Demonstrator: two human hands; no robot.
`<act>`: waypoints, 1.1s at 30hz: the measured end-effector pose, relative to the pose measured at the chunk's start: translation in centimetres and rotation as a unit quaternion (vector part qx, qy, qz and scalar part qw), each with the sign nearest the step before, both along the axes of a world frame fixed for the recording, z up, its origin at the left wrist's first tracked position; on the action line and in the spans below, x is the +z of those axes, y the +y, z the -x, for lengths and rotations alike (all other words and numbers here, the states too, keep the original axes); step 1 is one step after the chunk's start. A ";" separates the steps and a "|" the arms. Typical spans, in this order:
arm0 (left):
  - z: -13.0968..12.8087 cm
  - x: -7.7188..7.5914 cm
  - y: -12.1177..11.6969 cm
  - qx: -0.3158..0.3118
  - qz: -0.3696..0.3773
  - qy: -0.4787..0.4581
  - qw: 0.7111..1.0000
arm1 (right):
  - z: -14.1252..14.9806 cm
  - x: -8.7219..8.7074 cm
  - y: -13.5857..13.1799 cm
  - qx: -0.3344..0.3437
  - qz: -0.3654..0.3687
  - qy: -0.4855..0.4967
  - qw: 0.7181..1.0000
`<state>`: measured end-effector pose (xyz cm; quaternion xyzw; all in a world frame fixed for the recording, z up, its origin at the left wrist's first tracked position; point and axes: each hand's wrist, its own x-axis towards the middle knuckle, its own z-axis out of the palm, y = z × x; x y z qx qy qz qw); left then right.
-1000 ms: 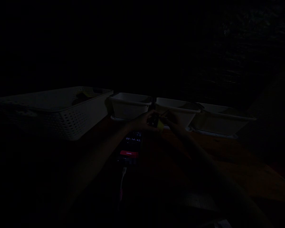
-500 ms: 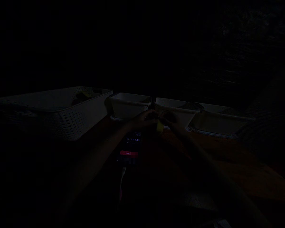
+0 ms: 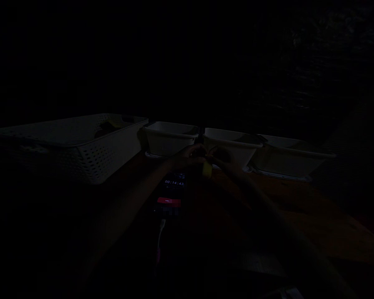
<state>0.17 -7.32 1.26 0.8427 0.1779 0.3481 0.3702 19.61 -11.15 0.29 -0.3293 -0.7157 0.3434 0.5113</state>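
Got the yellow piece (image 3: 207, 170) hanging slightly further left now — still mid-handling, seemingly pinched by left hand (image 3: 189, 155) and right hand (image 3: 223, 157), grip nearly closed on both, near side of middle tub (image 3: 245, 153).

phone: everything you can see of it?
The phone lies screen up on the table, nearer the camera than the left hand; neither hand appears to hold it. Its dark screen glows, reading 00:14:43 above a red bar with lettering too small to read. A pale cable's plug meets its near end. Case colour and material are lost in the dark.
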 end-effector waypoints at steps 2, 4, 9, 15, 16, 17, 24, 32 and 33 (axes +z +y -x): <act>0.1 0.1 -0.1 -0.005 0.002 0.001 1.000 | 0.0 0.0 -0.1 0.003 0.000 -0.003 1.000; 0.1 0.2 -0.2 -0.013 0.005 0.002 1.000 | 0.0 0.1 -0.2 0.006 -0.003 -0.005 1.000; 0.0 0.4 -0.5 -0.012 0.010 0.001 1.000 | 0.1 0.0 -0.3 0.014 -0.006 0.009 1.000; 0.1 0.4 -0.5 -0.009 0.023 0.006 1.000 | -0.1 -0.2 0.2 0.018 0.010 0.009 1.000; 0.1 0.4 -0.5 -0.011 0.026 0.005 1.000 | -0.2 -0.2 0.2 0.016 0.012 0.005 1.000; 0.1 0.4 -0.5 -0.013 0.029 0.004 0.999 | -0.2 -0.2 0.2 0.015 0.012 0.001 1.000; -0.1 0.3 -0.5 0.004 0.037 0.011 0.999 | -0.2 -0.1 -0.1 0.005 0.010 0.010 1.000; 0.3 -1.5 1.4 0.023 0.108 0.037 0.993 | 0.1 -0.1 -0.3 -0.017 -0.002 0.020 1.000; 0.4 -1.7 1.6 0.018 0.117 0.048 0.992 | 0.2 -0.1 -0.4 -0.018 -0.005 0.021 1.000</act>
